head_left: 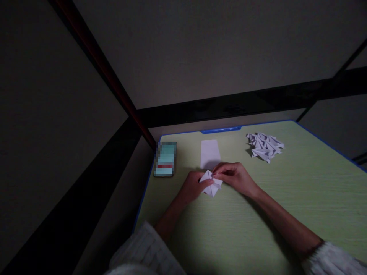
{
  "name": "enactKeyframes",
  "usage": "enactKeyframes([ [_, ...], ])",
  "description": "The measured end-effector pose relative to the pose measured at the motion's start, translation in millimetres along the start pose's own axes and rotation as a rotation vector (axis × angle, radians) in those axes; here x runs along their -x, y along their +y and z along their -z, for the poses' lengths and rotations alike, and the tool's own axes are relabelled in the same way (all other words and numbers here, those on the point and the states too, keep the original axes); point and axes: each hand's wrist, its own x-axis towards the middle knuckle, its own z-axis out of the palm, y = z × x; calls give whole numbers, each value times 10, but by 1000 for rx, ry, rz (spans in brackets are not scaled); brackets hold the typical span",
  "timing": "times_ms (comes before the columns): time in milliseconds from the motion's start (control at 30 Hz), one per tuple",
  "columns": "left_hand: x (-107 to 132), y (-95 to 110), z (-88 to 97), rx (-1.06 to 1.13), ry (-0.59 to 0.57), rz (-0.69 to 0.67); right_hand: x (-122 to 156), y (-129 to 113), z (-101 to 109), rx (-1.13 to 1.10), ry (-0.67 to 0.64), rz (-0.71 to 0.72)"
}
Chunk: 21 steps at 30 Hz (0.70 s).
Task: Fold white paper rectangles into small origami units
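A small folded white paper (211, 188) is between my two hands, just above the table, with creases and several triangular flaps. My left hand (195, 186) grips its left side, thumb lying across the front and the other fingers behind. At its upper right, my right hand (235, 176) pinches a flap between thumb and fingertips. Right behind them a flat white sheet of paper (210, 151) lies on the table. Off to the right rests a pile of folded paper pieces (264, 146) with pointed ends.
The light green table (304, 191) has a blue edge. A phone (165, 159) with a lit, blurred screen lies at its left side. Along the back edge is a blue groove (221, 130). Walls with dark bands (195, 110) stand behind and to the left.
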Motion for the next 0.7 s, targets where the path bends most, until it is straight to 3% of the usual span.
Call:
enactKeyframes([
  [133, -10, -11, -10, -63, 79, -20, 4, 66, -67, -66, 139, -112],
  [367, -9, -38, -36, -51, 104, -30, -5, 117, -71, -197, 201, -195],
  [567, -6, -48, -52, -62, 134, -53, -18, 145, -126, -199, 332, -210],
  [700, -3, -29, -31, -56, 141, -30, -21, 127, -138, -164, 259, -173],
])
